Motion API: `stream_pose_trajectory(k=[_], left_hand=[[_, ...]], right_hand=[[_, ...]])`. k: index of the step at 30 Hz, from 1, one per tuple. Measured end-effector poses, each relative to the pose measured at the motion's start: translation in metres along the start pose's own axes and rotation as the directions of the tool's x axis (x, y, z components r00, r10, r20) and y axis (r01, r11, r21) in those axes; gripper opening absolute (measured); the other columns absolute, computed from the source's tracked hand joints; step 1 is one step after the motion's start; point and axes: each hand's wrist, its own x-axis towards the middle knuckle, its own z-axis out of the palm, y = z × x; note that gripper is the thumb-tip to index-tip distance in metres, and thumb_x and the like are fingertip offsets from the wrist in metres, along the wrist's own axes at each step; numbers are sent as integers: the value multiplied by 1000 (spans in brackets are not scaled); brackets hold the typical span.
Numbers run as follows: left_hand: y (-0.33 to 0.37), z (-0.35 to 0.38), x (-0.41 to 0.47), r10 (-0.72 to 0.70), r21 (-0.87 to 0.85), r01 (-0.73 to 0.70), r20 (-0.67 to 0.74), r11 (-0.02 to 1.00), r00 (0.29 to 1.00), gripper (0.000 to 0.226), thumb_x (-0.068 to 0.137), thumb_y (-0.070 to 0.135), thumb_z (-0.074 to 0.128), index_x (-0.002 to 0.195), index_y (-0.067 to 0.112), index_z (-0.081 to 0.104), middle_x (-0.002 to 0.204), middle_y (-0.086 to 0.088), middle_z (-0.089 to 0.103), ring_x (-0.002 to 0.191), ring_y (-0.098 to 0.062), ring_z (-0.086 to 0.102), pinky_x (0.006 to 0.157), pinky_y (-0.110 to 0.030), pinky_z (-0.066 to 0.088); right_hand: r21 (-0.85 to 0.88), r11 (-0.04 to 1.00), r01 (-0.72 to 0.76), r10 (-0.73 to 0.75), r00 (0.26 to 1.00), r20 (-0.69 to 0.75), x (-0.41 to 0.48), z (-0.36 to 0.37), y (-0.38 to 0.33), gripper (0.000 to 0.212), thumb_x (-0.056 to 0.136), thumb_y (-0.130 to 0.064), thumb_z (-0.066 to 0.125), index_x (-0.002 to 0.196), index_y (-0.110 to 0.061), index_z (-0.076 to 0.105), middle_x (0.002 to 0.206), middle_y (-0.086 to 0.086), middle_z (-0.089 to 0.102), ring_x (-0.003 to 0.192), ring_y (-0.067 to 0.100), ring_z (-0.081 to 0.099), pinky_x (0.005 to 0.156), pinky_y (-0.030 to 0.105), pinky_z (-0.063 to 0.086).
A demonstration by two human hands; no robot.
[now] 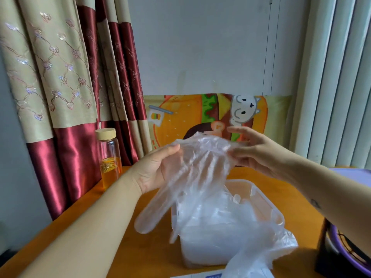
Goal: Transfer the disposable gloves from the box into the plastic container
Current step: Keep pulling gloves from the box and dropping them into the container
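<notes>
Hanging between both hands, a clear glove (192, 173) is stretched by its cuff above the container (267, 199), its fingers trailing down toward the open top. Whether it is one glove or a few stuck together is hard to tell. The left hand (158, 169) pinches one side of the cuff, thumb pressed onto the film against the fingers behind it. The right hand (253, 151) pinches the other side, its upper fingers spread free. Holding it wide like this probably flattens the flimsy film so it drops in without bunching.

The container stands on the bench (140, 247) directly under the glove, likely so the glove need only be lowered. It holds a pile (210, 237) of gloves, some spilling over its near right corner, so the transfer looks well along. The box (202, 275) shows only as a white-and-blue strip at the bottom edge, just in front of the container, with its contents hidden.

Well apart to the left stands a bottle (109, 157) of amber liquid, beside the curtain (66, 87). A burger-print mat (180, 115) leans on the wall behind.
</notes>
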Motion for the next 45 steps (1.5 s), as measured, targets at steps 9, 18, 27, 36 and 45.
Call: stream_pose_trajectory(k=[9,18,27,36,45], left_hand=[[-2,6,18,-185,426,174,-15,888,983,30,88,13,60,118,12,63,103,-6,72,90,-14,69,78,-27,56],[21,-7,54,313,915,251,-350,316,883,40,91,23,64,129,22,53,132,-2,53,112,-20,55,92,-33,45],[-48,49,37,-349,930,-216,105,-296,931,53,93,45,54,143,34,40,148,9,39,130,-14,41,106,-30,34],[-85,39,50,-570,953,49,-220,-300,792,58,98,57,32,146,26,39,150,5,40,135,-20,40,112,-36,30],[-109,28,58,-584,938,-10,-208,-347,785,59,90,26,57,143,36,35,144,1,43,122,-25,49,99,-39,46]], right_hand=[[-6,995,-96,95,962,255,3,-15,20,52,66,-14,80,115,-20,63,102,11,70,89,23,67,79,31,56],[-533,841,-92,103,995,-8,9,-34,29,49,81,-2,69,123,-25,60,119,-3,64,95,13,67,72,16,54],[-912,379,-153,319,948,-27,13,-25,77,71,82,-15,71,143,-11,36,101,3,72,59,1,66,61,14,50],[-995,-16,-97,448,889,-94,24,-9,88,61,85,-23,69,138,-8,43,126,8,60,96,19,66,70,21,52],[-972,-45,230,448,874,186,14,8,89,70,84,-40,68,143,-18,38,139,2,45,126,22,42,104,31,37]])
